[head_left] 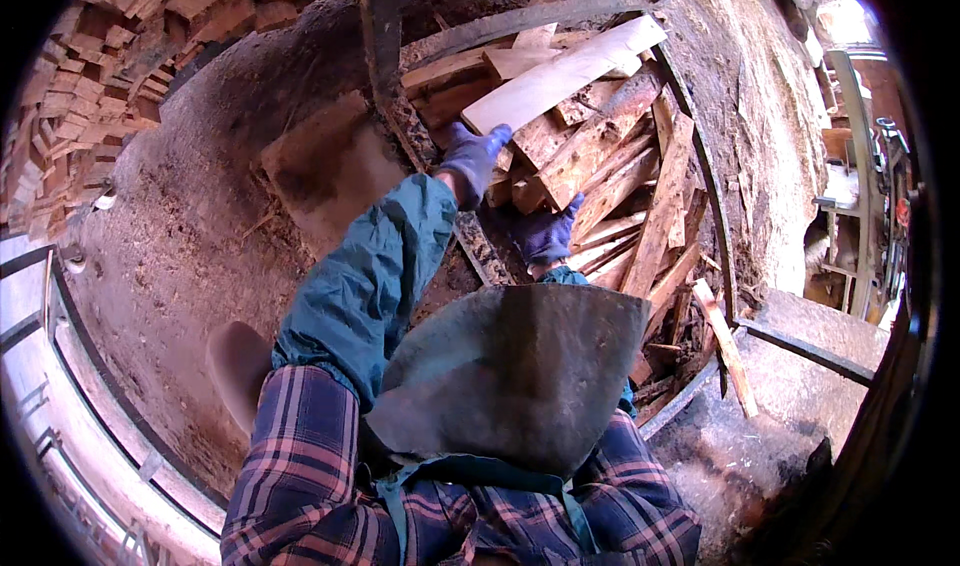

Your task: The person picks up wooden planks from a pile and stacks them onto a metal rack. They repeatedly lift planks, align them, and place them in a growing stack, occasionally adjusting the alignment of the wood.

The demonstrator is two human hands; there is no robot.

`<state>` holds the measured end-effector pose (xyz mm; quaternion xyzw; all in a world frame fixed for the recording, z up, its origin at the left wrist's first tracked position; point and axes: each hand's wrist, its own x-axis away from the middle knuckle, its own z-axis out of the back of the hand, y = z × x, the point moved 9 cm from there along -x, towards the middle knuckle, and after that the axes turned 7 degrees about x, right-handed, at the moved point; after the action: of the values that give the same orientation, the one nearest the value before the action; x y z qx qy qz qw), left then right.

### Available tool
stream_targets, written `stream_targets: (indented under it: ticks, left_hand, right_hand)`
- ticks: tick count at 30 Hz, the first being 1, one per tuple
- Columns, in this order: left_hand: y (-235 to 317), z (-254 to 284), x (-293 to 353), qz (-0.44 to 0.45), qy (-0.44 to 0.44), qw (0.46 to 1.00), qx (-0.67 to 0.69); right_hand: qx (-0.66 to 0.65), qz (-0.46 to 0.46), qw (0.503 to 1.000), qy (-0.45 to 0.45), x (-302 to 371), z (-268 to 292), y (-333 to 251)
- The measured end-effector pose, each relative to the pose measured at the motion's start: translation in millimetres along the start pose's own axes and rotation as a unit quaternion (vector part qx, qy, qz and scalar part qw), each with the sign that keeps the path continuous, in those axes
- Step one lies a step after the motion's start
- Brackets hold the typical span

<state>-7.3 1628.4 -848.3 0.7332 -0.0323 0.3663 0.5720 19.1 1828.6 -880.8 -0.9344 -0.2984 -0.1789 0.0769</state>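
My left hand (470, 159), in a purple-blue glove, is closed on the near end of a pale, smooth board (565, 74). That board lies slanted across the top of a heap of wood pieces (610, 181). Lower and to the right, my right hand (546, 234) wears a matching glove. Its thumb points up against the near end of a thick, rough wood piece (595, 136), while the other fingers are mostly hidden beneath. A dark apron (510, 381) covers much of my right forearm. The heap sits inside a metal frame (700, 136) with curved bars.
Stacked cut wood (95, 96) stands at the far left. A dark upright post (380, 36) rises beside the heap's left edge, next to a flat slab (335, 161) on the dusty ground. One loose stick (727, 351) leans out at the right. Metal rails (110, 416) run along the lower left.
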Motion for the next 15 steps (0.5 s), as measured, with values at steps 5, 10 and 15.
stream_targets:
  ticks: [5,10,15]
  left_hand:
    - [-19,12,-36,0.068,0.061,0.996,0.021]
    - [-10,2,-35,0.025,-0.036,0.999,0.030]
    - [17,-43,63,0.169,-0.260,0.941,0.137]
  right_hand:
    - [0.069,-0.039,0.992,0.100,6,-1,18]
    - [0.098,-0.029,0.987,0.124,10,1,4]
    - [0.124,0.027,0.981,0.150,51,-19,-34]
